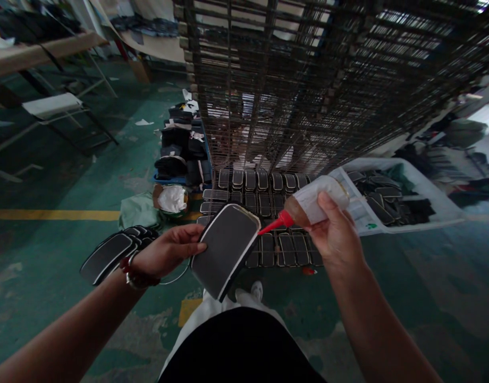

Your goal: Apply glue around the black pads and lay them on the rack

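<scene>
Head view: the left hand [176, 247] is pinching a flat, dark grey, white-edged panel [225, 247] above the green floor [33, 282]. The right hand [335, 230] is gripping a brown-and-white plastic bottle [310, 206], its red tip [284, 219] pointing at the panel. The panel is looking light and stiff, best held by its sides.

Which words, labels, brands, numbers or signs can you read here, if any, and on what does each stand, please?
None can be read.
Small green mark on the white plastic tub: too small and blurred to read.
Whitish covering on the red-nozzled brown bottle: no legible lettering.
Pale-edged dark grey panel in the left hand: no lettering visible.
</scene>
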The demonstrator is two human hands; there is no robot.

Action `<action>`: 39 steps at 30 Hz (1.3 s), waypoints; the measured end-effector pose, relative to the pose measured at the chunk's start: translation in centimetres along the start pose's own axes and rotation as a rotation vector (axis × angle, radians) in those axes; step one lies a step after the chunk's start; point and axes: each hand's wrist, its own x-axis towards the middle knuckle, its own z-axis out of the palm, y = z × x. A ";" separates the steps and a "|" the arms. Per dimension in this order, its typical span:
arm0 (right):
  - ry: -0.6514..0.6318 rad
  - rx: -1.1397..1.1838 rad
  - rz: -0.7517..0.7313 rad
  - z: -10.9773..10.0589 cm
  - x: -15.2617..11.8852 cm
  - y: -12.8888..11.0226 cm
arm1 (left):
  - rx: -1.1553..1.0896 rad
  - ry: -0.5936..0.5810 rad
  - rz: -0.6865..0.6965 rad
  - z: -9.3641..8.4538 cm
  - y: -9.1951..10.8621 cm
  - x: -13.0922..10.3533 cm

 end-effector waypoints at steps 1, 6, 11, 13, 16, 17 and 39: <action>0.007 0.002 0.008 -0.1 0.0 0.1 | -0.013 0.003 0.000 0.1 -0.1 0.0; 0.056 0.062 -0.065 -0.1 0.4 0.5 | -0.072 0.037 -0.008 0.6 -0.5 0.3; 0.047 0.033 -0.069 -0.2 0.1 1.0 | -0.117 0.077 -0.032 1.2 -1.0 0.7; 0.035 0.018 -0.055 -0.3 -0.3 1.2 | -0.138 0.096 -0.037 1.5 -1.1 0.7; 0.024 0.002 -0.065 -0.4 -1.0 1.4 | -0.159 0.117 -0.048 2.0 -1.0 0.8; 0.019 -0.004 -0.069 -0.4 -1.2 1.5 | -0.164 0.122 -0.052 2.2 -0.9 0.8; -0.168 -0.083 -0.094 -1.0 -4.5 2.6 | -0.234 0.337 -0.122 2.7 -0.7 2.0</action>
